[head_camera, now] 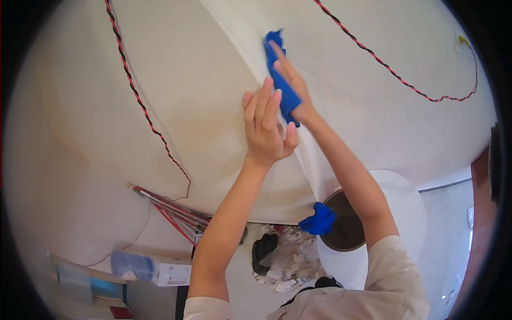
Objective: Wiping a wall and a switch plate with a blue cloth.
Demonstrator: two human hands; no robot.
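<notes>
My right hand (299, 86), a little blurred, has its fingers stretched along a crumpled blue strip (285, 86), either cloth or tape, that lies across the palm side. Just left of it, my left hand (265, 130) is raised with fingers extended and thumb apart, holding nothing. Its thumb tip is close to the strip's lower end; whether they touch I cannot tell. Behind both hands a thin whitish sheet or band (310, 168) runs down the pale wall (192, 72). At its lower end hangs a bunched blue piece (319, 219).
Red-black twisted wires (134, 86) hang left and right. A dark-mouthed bucket (344, 224) stands on a round white surface (394, 200). Scraps and debris (298, 256) cover part of the floor. At left are long thin rods (172, 210) and a blue water bottle (132, 265).
</notes>
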